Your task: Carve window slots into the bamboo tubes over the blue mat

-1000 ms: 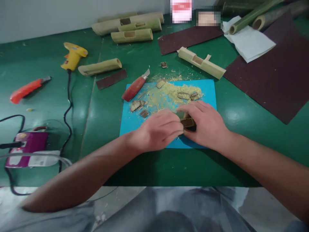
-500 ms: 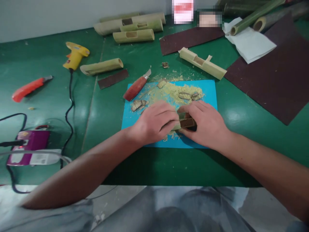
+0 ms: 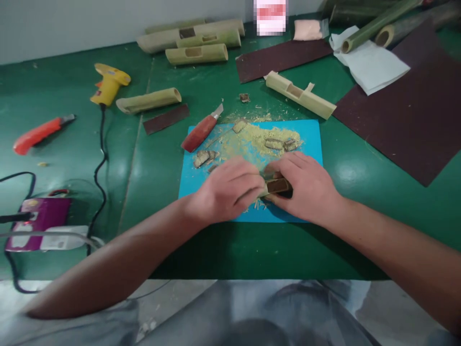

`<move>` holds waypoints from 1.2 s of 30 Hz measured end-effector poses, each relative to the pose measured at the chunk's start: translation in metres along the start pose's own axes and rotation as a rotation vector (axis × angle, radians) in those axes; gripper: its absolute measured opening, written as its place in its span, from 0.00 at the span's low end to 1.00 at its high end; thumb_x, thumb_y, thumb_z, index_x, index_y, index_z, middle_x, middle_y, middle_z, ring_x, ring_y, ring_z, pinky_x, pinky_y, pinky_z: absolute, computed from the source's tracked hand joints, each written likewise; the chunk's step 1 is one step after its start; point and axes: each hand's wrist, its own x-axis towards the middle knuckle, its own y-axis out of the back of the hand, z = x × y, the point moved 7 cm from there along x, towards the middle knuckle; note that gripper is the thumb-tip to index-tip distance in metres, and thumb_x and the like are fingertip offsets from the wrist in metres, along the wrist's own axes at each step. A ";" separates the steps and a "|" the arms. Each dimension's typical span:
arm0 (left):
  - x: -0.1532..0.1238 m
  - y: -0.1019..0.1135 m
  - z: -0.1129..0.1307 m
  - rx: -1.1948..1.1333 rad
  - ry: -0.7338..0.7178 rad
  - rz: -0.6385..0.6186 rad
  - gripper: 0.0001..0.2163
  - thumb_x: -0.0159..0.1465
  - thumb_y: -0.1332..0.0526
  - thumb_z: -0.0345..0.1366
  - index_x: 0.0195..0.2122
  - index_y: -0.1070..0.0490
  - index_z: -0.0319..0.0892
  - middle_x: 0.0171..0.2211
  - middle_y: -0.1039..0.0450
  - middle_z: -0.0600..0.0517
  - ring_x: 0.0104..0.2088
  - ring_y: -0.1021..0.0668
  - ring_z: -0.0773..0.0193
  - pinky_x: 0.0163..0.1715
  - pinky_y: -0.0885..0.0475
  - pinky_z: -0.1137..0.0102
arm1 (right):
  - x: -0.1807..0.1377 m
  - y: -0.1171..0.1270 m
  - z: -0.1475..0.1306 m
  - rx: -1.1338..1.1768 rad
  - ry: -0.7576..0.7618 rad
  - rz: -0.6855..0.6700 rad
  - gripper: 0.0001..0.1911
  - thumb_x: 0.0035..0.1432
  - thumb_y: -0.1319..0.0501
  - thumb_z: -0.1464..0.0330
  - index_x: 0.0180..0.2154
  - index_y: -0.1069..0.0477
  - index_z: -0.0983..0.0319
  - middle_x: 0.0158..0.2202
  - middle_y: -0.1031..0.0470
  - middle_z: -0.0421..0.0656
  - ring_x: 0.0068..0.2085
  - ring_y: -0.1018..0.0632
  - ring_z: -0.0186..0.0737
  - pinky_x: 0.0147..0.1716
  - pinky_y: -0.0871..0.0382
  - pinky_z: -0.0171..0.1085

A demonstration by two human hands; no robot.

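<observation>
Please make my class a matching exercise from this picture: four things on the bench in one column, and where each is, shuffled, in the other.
Things
1. Yellow pistol-shaped plastic tool
2. Knife with a dark red handle and metal blade
3. White, creased paper sheet
4. Small, hollow bamboo piece with a rectangular opening

Places
A. Under the end of a green bamboo pole
B. In the right hand, close to the left hand
C. Joined to a black cord
D. Across a corner of the blue rectangular sheet

Pairs: 1-C, 2-D, 3-A, 4-B

Two hands [image 3: 230,190] [image 3: 308,187], two red-handled tools [image 3: 200,132] [image 3: 39,135]
</observation>
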 end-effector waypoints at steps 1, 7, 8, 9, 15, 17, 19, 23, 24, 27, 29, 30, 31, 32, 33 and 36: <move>0.000 0.000 0.001 -0.012 -0.014 -0.007 0.07 0.73 0.42 0.33 0.38 0.26 0.45 0.33 0.22 0.51 0.32 0.23 0.62 0.36 0.28 0.65 | 0.000 0.000 0.000 -0.004 0.001 0.000 0.12 0.60 0.35 0.60 0.43 0.26 0.59 0.41 0.22 0.46 0.45 0.25 0.50 0.41 0.38 0.44; 0.000 0.001 0.004 -0.045 -0.038 -0.026 0.06 0.73 0.42 0.31 0.39 0.27 0.45 0.34 0.22 0.51 0.33 0.22 0.62 0.36 0.28 0.65 | 0.001 0.000 -0.001 -0.009 0.036 -0.024 0.10 0.61 0.36 0.61 0.39 0.26 0.60 0.39 0.24 0.46 0.43 0.27 0.48 0.40 0.39 0.44; 0.000 0.000 0.003 -0.047 -0.042 -0.042 0.06 0.73 0.42 0.32 0.39 0.27 0.45 0.33 0.22 0.51 0.33 0.22 0.62 0.36 0.28 0.65 | 0.001 -0.001 -0.001 -0.013 0.038 -0.031 0.09 0.61 0.36 0.61 0.38 0.26 0.60 0.39 0.25 0.46 0.43 0.27 0.48 0.40 0.39 0.44; -0.001 0.001 0.003 -0.044 -0.039 -0.047 0.06 0.73 0.43 0.32 0.39 0.27 0.46 0.33 0.22 0.51 0.33 0.22 0.62 0.36 0.28 0.65 | 0.001 -0.001 -0.001 -0.019 0.039 -0.038 0.09 0.61 0.36 0.61 0.38 0.26 0.60 0.39 0.25 0.46 0.43 0.27 0.48 0.40 0.40 0.44; -0.005 0.000 0.001 -0.028 -0.029 -0.096 0.09 0.74 0.45 0.33 0.38 0.26 0.45 0.33 0.21 0.51 0.34 0.22 0.62 0.37 0.28 0.66 | 0.001 -0.001 -0.002 -0.031 0.047 -0.062 0.08 0.61 0.35 0.61 0.37 0.25 0.59 0.39 0.26 0.46 0.43 0.28 0.47 0.39 0.41 0.43; -0.006 -0.001 0.002 -0.015 -0.038 -0.118 0.10 0.75 0.46 0.33 0.39 0.26 0.45 0.34 0.21 0.51 0.34 0.21 0.63 0.38 0.28 0.67 | 0.001 -0.001 -0.003 -0.030 0.050 -0.060 0.08 0.61 0.35 0.62 0.37 0.25 0.60 0.39 0.26 0.46 0.43 0.28 0.47 0.39 0.42 0.43; -0.006 0.003 -0.003 0.021 0.009 -0.077 0.09 0.74 0.45 0.33 0.39 0.26 0.45 0.35 0.21 0.50 0.35 0.21 0.62 0.39 0.28 0.66 | 0.001 0.000 -0.003 -0.035 0.044 -0.050 0.09 0.60 0.34 0.61 0.36 0.25 0.60 0.39 0.26 0.46 0.43 0.29 0.47 0.39 0.43 0.43; -0.009 0.002 -0.001 -0.037 0.002 -0.108 0.09 0.75 0.45 0.33 0.39 0.27 0.45 0.34 0.21 0.51 0.34 0.22 0.63 0.39 0.28 0.66 | 0.000 -0.001 -0.003 -0.021 0.054 -0.050 0.09 0.61 0.34 0.60 0.35 0.25 0.59 0.38 0.26 0.45 0.42 0.29 0.45 0.38 0.44 0.42; -0.009 0.002 0.000 -0.053 -0.008 -0.119 0.09 0.75 0.46 0.34 0.39 0.27 0.45 0.34 0.21 0.51 0.34 0.22 0.63 0.38 0.28 0.66 | 0.000 -0.001 -0.003 -0.016 0.057 -0.052 0.09 0.61 0.34 0.60 0.36 0.25 0.59 0.38 0.26 0.45 0.42 0.30 0.45 0.38 0.44 0.42; -0.008 0.005 0.001 -0.037 0.014 -0.087 0.07 0.74 0.44 0.33 0.40 0.27 0.45 0.36 0.21 0.51 0.34 0.22 0.63 0.39 0.28 0.66 | 0.000 -0.002 -0.002 -0.019 0.051 -0.044 0.10 0.61 0.34 0.59 0.35 0.25 0.60 0.39 0.26 0.45 0.42 0.29 0.46 0.39 0.43 0.43; -0.007 0.004 0.004 -0.045 0.000 -0.094 0.07 0.73 0.44 0.31 0.39 0.28 0.44 0.35 0.21 0.51 0.34 0.22 0.63 0.38 0.29 0.66 | 0.000 -0.002 -0.002 -0.017 0.050 -0.040 0.09 0.61 0.34 0.61 0.35 0.25 0.60 0.39 0.26 0.45 0.43 0.29 0.46 0.39 0.43 0.43; -0.006 0.003 0.006 -0.060 -0.026 -0.109 0.07 0.73 0.44 0.31 0.39 0.28 0.44 0.34 0.21 0.51 0.34 0.22 0.63 0.38 0.29 0.67 | 0.000 -0.002 -0.002 -0.014 0.052 -0.042 0.08 0.61 0.35 0.62 0.36 0.25 0.59 0.39 0.26 0.45 0.43 0.29 0.46 0.39 0.43 0.43; -0.006 0.002 0.008 -0.072 -0.052 -0.124 0.08 0.73 0.45 0.30 0.38 0.28 0.44 0.34 0.22 0.51 0.34 0.22 0.63 0.37 0.29 0.67 | 0.000 -0.002 -0.002 -0.011 0.053 -0.043 0.07 0.62 0.35 0.62 0.36 0.25 0.59 0.39 0.26 0.45 0.43 0.29 0.46 0.39 0.43 0.43; -0.006 0.001 0.008 -0.071 -0.061 -0.126 0.08 0.73 0.45 0.30 0.38 0.28 0.44 0.33 0.22 0.51 0.34 0.22 0.63 0.37 0.29 0.67 | 0.000 -0.002 -0.002 -0.011 0.055 -0.045 0.07 0.62 0.35 0.62 0.36 0.25 0.59 0.39 0.26 0.45 0.43 0.29 0.46 0.39 0.43 0.43; -0.005 0.002 0.007 -0.059 -0.053 -0.110 0.08 0.73 0.45 0.30 0.39 0.28 0.44 0.34 0.22 0.51 0.34 0.22 0.63 0.38 0.29 0.67 | 0.000 -0.002 -0.002 -0.014 0.055 -0.046 0.07 0.62 0.35 0.62 0.36 0.25 0.59 0.39 0.26 0.45 0.43 0.29 0.47 0.39 0.43 0.43; -0.005 0.006 0.000 -0.030 0.008 -0.049 0.06 0.73 0.44 0.30 0.39 0.29 0.43 0.34 0.22 0.50 0.34 0.23 0.62 0.38 0.29 0.66 | 0.000 -0.001 -0.002 -0.031 0.050 -0.037 0.09 0.61 0.34 0.61 0.36 0.25 0.60 0.39 0.26 0.46 0.44 0.29 0.47 0.39 0.43 0.43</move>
